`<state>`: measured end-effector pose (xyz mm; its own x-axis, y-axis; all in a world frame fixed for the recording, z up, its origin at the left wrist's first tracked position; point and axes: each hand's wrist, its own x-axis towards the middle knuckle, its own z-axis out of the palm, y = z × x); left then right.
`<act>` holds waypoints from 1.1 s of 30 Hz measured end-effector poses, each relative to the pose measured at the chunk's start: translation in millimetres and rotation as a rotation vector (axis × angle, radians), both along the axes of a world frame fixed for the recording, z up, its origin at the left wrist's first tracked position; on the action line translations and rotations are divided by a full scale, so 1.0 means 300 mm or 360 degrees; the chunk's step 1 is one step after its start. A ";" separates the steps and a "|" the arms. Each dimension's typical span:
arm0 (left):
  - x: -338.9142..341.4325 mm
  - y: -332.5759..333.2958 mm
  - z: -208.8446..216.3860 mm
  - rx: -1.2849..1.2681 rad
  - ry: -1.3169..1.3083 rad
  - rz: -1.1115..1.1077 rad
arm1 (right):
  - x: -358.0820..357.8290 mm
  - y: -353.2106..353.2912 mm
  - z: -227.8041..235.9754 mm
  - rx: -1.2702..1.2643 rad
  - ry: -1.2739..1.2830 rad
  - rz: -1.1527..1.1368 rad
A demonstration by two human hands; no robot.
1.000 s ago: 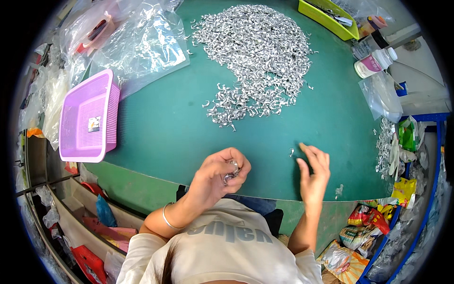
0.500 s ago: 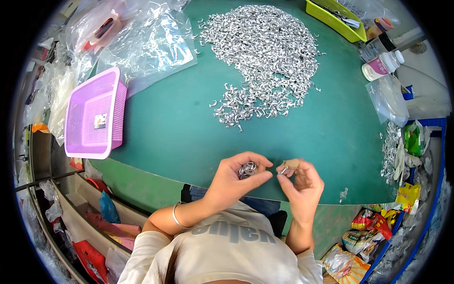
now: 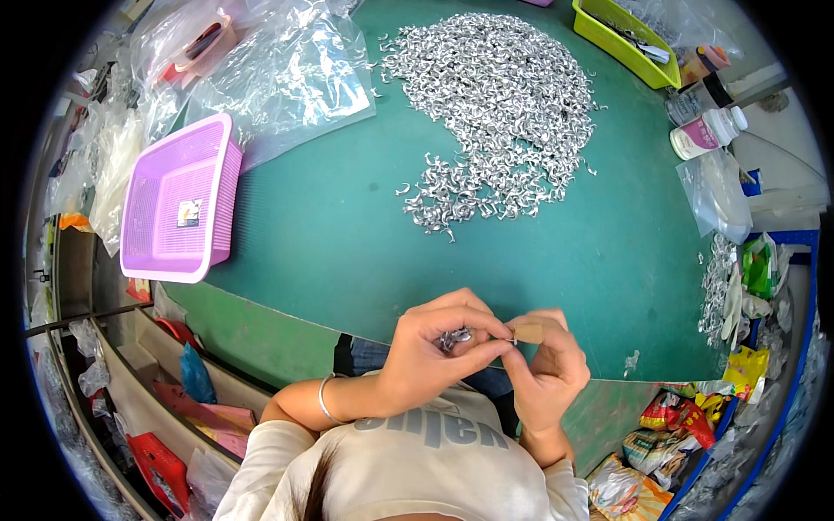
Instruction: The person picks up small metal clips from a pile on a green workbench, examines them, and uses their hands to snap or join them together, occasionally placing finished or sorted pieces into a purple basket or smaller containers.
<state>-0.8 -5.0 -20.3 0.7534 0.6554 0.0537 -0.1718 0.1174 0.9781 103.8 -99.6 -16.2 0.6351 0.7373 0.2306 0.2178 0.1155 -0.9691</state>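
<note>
Silvery curved pieces (image 3: 455,338) lie cupped in left hand (image 3: 426,360), fingers curled; right hand (image 3: 547,373), from where I stand, pinches a small piece (image 3: 512,341) at left fingertips, best kept light, steady

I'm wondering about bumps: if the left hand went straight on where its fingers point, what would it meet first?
Likely the small silvery piece just ahead, then the right hand; whether either touches the left hand is unclear.

A lilac rectangular plastic basket (image 3: 165,239) is sitting beside a flat, clear plastic bag (image 3: 304,91); a long lime-green plastic tray (image 3: 615,52) is resting at far right.
</note>
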 end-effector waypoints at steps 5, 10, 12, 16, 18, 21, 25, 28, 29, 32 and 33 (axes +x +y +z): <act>-0.009 0.002 0.018 -0.0009 0.0016 -0.0023 | 0.000 0.002 0.008 0.0012 -0.0157 0.0032; -0.014 0.010 0.017 -0.0095 -0.0002 -0.0026 | -0.005 0.001 0.011 -0.0001 -0.0062 0.0068; -0.017 0.013 0.017 -0.0072 -0.0001 -0.0031 | -0.006 -0.006 0.007 0.0007 0.0110 0.0125; -0.023 0.014 0.030 -0.0055 0.0017 -0.0056 | -0.012 -0.016 -0.003 0.0079 0.0461 0.0202; -0.027 0.014 0.038 -0.0087 0.0028 -0.0071 | -0.019 -0.021 -0.006 0.0104 0.0621 0.0211; -0.033 0.014 0.050 -0.0113 0.0068 -0.0088 | -0.024 -0.020 -0.016 0.0165 0.0650 0.0232; -0.033 0.015 0.055 -0.0093 0.0040 -0.0102 | -0.029 -0.017 -0.015 0.0223 0.0602 0.0236; -0.036 0.013 0.050 -0.0104 0.0004 -0.0113 | -0.028 -0.016 -0.015 0.0238 0.0542 0.0283; -0.035 0.012 0.053 -0.0107 -0.0015 -0.0113 | -0.027 -0.017 -0.016 0.0235 0.0536 0.0287; -0.035 0.010 0.058 -0.0111 -0.0037 -0.0112 | -0.027 -0.017 -0.016 0.0236 0.0524 0.0296; -0.035 0.009 0.059 -0.0111 -0.0039 -0.0112 | -0.027 -0.016 -0.016 0.0243 0.0525 0.0296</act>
<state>-11.2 -2.2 -2.5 0.7967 0.6037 0.0284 -0.1843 0.1978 0.9628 95.6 -104.5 -20.8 0.5523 0.8196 0.1525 -0.1402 0.2716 -0.9521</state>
